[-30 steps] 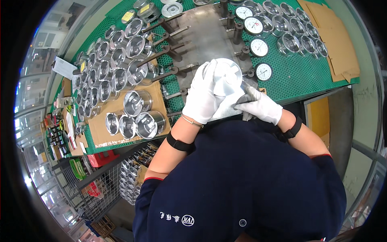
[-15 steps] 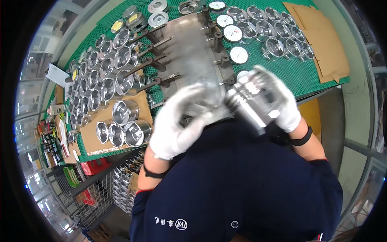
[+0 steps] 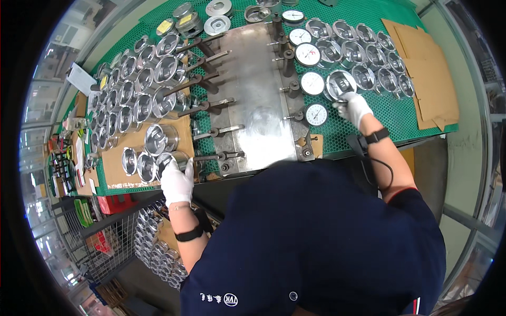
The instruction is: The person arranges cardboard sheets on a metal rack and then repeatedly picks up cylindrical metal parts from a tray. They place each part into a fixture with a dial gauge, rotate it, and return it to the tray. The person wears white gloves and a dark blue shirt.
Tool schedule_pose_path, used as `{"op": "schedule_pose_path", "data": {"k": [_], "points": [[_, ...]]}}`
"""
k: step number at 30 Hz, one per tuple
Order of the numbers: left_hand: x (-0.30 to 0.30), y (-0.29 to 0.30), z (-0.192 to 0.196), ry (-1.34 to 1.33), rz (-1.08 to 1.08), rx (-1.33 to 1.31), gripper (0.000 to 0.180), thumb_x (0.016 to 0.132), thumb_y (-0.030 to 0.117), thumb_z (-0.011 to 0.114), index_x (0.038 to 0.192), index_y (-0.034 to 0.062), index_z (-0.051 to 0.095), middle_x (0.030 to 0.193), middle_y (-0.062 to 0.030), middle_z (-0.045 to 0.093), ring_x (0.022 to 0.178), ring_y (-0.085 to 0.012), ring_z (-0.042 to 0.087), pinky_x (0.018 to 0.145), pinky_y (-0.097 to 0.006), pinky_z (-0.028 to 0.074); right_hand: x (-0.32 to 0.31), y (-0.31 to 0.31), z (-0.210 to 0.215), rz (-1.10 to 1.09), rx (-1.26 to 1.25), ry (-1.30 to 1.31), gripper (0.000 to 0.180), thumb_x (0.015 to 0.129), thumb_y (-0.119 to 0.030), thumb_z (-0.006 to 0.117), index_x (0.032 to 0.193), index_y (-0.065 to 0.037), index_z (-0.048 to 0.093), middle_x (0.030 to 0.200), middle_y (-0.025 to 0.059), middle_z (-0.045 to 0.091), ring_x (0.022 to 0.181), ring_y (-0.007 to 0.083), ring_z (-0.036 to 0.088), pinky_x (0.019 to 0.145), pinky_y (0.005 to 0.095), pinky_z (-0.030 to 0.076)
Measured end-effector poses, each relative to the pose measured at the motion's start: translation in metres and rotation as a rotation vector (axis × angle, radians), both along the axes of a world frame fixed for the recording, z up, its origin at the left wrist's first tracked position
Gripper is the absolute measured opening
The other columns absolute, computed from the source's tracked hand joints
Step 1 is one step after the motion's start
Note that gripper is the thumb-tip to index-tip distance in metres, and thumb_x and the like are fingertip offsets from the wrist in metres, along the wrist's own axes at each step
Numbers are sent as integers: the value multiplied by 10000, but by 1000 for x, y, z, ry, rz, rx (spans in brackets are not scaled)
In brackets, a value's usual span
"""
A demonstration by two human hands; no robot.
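Observation:
My left hand [image 3: 177, 184], in a white glove, has its fingers and thumb around a shiny metal piston [image 3: 167, 158] at the near right corner of the left group. That piston stands on brown cardboard, open end up. My right hand [image 3: 355, 109], gloved too, grips the near side of another piston [image 3: 340, 83] on the green mat, beside the dial gauges. Its open end faces up, and part of its rim is hidden by my fingers. Between my hands lies a flat steel plate [image 3: 258, 121] with nothing standing on its middle.
Clamp-like metal posts [image 3: 211, 105] line the plate's left side; dial gauges [image 3: 312, 83] line its right. Many pistons stand in rows at left [image 3: 126, 92] and right [image 3: 353, 52]. Cardboard sheets [image 3: 424, 73] lie far right. A wire cage [image 3: 118, 231] with pistons is below left.
My right hand has carried the piston from the plate's near right side out to the right group, onto the mat. My left hand has moved left from above the plate and taken hold of another piston.

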State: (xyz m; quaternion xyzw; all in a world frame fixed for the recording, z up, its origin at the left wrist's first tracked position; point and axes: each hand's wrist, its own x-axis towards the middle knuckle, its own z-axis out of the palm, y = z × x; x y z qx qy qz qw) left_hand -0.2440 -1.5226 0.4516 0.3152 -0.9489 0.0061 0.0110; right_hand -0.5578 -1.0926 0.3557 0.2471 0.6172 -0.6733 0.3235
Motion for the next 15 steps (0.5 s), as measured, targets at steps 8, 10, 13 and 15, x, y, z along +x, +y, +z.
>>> {"op": "schedule_pose_path", "data": {"k": [8, 10, 13, 15], "points": [[12, -5, -15, 191, 55, -36, 464, 950, 471, 634, 948, 16, 720, 817, -248, 687, 764, -451, 665, 691, -507, 535, 0, -25, -2, -105, -131, 186, 320, 993, -249, 566, 1220, -36, 492, 985, 179, 707, 664, 236, 663, 627, 357, 578], [18, -5, -6, 368, 15, 54, 405, 983, 399, 625, 982, 9, 733, 861, -198, 734, 738, -349, 706, 696, -419, 548, 22, -25, 30, -59, -23, 410, 432, 992, -235, 576, 1351, -33, 447, 1013, 147, 713, 670, 185, 650, 615, 312, 558], [28, 1, 22, 851, 385, 1103, 341, 1010, 330, 620, 1023, 8, 735, 940, -90, 755, 759, -160, 693, 706, -315, 534, 49, -35, 90, 8, 46, 668, 557, 1002, -168, 559, 1504, -18, 369, 1013, 123, 710, 654, 110, 613, 600, 253, 527], [31, 10, 48, 1001, 360, 1271, 166, 974, 123, 648, 1065, 10, 730, 929, -34, 727, 822, -85, 631, 706, -274, 502, 68, -51, 128, 191, -118, 708, 511, 1019, -133, 522, 1498, -10, 393, 994, 115, 702, 629, 97, 588, 586, 242, 509]]}}
